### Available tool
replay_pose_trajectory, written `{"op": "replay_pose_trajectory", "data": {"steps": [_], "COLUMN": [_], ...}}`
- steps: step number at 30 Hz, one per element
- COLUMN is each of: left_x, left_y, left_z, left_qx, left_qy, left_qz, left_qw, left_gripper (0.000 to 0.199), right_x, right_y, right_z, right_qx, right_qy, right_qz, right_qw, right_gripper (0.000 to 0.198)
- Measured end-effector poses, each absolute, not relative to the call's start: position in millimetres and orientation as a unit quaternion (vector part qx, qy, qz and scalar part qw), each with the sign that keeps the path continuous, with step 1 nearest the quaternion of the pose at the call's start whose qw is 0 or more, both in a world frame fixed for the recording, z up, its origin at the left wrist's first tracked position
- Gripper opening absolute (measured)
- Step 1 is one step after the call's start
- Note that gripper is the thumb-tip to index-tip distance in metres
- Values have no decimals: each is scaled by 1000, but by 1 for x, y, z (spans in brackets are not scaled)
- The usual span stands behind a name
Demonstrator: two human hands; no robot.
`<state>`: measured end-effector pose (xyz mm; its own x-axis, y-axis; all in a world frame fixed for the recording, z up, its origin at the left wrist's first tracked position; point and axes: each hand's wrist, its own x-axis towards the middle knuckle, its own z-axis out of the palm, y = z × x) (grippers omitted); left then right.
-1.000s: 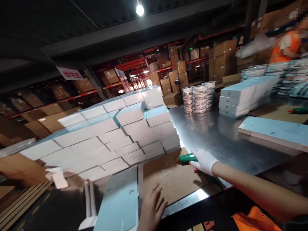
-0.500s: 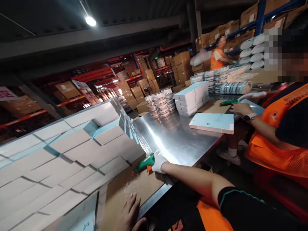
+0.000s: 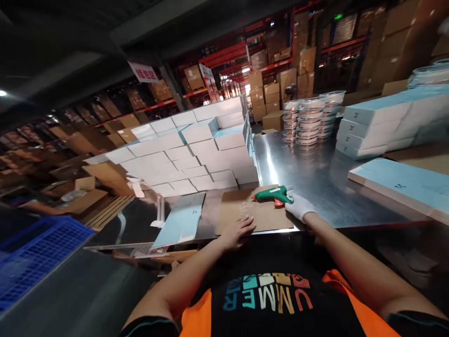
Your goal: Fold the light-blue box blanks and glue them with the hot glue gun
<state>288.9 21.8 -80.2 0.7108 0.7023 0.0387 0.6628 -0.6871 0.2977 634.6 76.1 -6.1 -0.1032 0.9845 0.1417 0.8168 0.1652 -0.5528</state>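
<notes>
In the head view, my right hand (image 3: 300, 207), in a white glove, is closed around the handle end of a green glue gun (image 3: 272, 193) with an orange-red trigger. The gun points left, its red tip low over a brown cardboard sheet (image 3: 228, 213). My bare left hand (image 3: 239, 231) rests on the sheet's near edge with its fingers stretched out. Clear glue-like strands (image 3: 245, 207) lie between that hand and the gun tip. Left of the sheet is a flat light-blue box (image 3: 184, 217) with a small black mark.
A wall of stacked white boxes (image 3: 175, 161) stands behind the cardboard on the metal table (image 3: 280, 168). Stacks of round clear-lidded containers (image 3: 310, 119) and more white-and-blue boxes (image 3: 365, 128) stand to the right. A blue crate (image 3: 38, 262) is at the lower left.
My view has swung left and down, so the co-workers have left the picture. The glue gun stays in my right hand and my left hand stays on the cardboard.
</notes>
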Motion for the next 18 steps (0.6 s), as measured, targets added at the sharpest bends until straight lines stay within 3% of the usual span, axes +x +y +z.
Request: {"op": "replay_pose_trajectory", "data": {"steps": [4,10,18], "left_x": [287,256,239], "left_y": [30,56,47], "left_z": [-66,-47,-84], "left_qx": [945,958,954], "left_qy": [288,257,287], "left_qz": [50,-48,11], "left_qw": [145,123,85], "left_gripper": [93,97,95], "right_x": [655,609,580], "right_y": [74,104,108], "right_z": [-13,-25,-44], "right_qx": [-609,-638,-575], "right_qy": [-726,-704,-745], "right_qz": [138,185,257], "right_qw": [288,252,221], "right_gripper": [19,25,28]}}
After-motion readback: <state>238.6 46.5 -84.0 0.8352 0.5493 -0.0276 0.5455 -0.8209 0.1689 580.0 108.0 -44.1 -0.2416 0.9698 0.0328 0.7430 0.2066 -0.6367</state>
